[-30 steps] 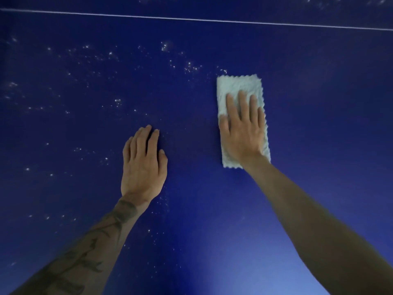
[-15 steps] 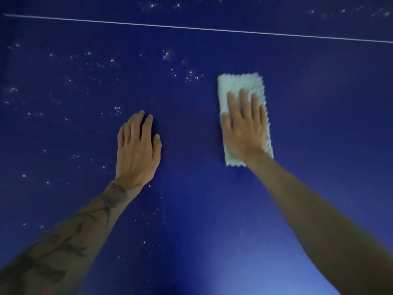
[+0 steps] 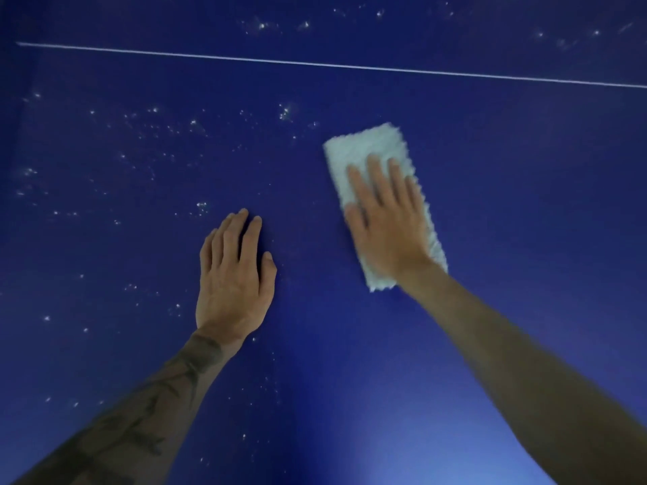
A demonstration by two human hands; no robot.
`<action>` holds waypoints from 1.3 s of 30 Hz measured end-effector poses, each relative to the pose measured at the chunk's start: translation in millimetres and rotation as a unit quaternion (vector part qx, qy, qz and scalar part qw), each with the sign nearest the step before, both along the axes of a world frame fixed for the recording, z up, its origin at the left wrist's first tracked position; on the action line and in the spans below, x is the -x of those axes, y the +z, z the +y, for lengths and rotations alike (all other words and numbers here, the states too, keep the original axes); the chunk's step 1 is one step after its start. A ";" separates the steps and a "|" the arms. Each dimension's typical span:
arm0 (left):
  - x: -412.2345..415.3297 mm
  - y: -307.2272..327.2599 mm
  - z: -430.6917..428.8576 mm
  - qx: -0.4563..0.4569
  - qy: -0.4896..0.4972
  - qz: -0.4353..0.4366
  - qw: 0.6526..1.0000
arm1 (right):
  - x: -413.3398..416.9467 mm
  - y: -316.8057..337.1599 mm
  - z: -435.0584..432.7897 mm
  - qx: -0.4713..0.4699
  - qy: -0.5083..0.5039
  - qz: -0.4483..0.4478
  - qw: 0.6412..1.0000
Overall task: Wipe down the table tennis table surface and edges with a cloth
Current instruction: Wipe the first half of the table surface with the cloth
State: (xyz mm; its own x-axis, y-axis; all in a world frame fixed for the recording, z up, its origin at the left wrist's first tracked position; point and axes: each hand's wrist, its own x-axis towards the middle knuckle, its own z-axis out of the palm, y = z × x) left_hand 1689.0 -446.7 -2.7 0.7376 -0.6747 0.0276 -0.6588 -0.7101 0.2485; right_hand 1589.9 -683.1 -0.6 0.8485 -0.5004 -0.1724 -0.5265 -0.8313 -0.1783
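The left forearm [image 3: 140, 414] bears dark, branching tattoo marks up to the wrist, while the right forearm [image 3: 525, 362] is bare.

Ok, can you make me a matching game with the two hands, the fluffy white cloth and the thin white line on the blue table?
1. fluffy white rectangular cloth
2. left hand
3. right hand
4. thin white line

A. flat on the bare blue table top
B. crosses the table's far part
C. presses down on the cloth
D. lies under a hand

Pairs: 1-D, 2-A, 3-C, 4-B.
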 end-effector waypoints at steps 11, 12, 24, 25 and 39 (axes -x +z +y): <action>-1.7 -2.3 1.0 0.007 -0.002 -0.010 1.000 | -88.3 7.5 46.1 -0.007 0.101 -0.019 0.995; -1.5 -1.6 1.0 0.006 -0.003 -0.010 1.000 | -74.1 6.1 51.6 -0.002 0.147 -0.024 0.989; -3.1 -6.3 2.2 0.003 -0.008 -0.012 1.000 | -141.1 5.0 -4.6 -0.027 -0.084 -0.027 0.996; -3.6 -7.1 2.3 0.006 -0.008 -0.015 1.000 | -142.2 5.0 13.9 -0.027 -0.046 -0.027 0.998; -47.6 7.0 54.2 0.011 -0.016 -0.009 1.000 | -140.9 10.5 6.3 -0.022 -0.156 0.006 0.988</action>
State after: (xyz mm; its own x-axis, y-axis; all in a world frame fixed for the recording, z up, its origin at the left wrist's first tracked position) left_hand 1736.6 -392.5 4.3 0.7147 -0.6972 0.0558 -0.6856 -0.6826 0.2529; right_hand 1730.8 -676.8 9.9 0.6522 -0.7288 -0.2088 -0.7579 -0.6203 -0.2022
